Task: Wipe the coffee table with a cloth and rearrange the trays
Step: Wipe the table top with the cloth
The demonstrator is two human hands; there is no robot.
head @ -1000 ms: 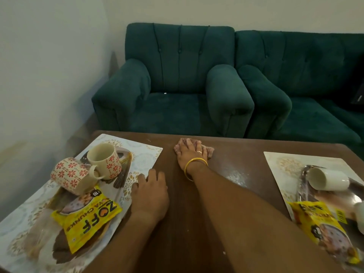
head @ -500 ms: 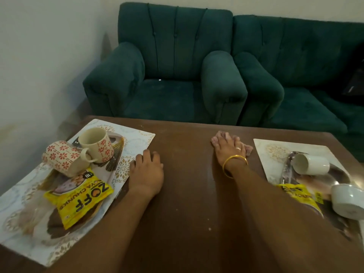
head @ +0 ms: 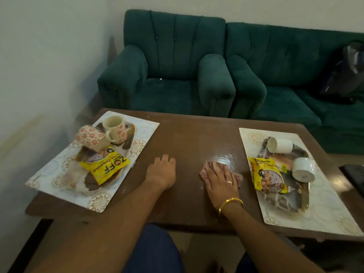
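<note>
My right hand (head: pixel 220 179) presses flat on a pinkish checked cloth (head: pixel 206 170) in the middle of the brown coffee table (head: pixel 189 138). A pale smear shines just beyond the cloth. My left hand (head: pixel 161 172) rests palm down on the bare wood, to the left of the cloth, holding nothing. On the left placemat (head: pixel 145 133) a tray (head: pixel 131 134) carries two floral mugs (head: pixel 115 129) and a yellow snack packet (head: pixel 107 167). On the right placemat (head: pixel 323 211) a silvery tray (head: pixel 285 201) holds two white cups (head: pixel 279 145) lying over and another yellow packet (head: pixel 267 178).
A green armchair (head: pixel 171 75) and a green sofa (head: pixel 295 75) stand right behind the table. A dark bag (head: pixel 346 73) lies on the sofa at the far right. The wall is close on the left. A dark object (head: pixel 354 176) sits off the table's right edge.
My right hand has slid the cloth from the far middle of the table to the right and then back toward me. My left hand stayed planted. The view pulled back.
</note>
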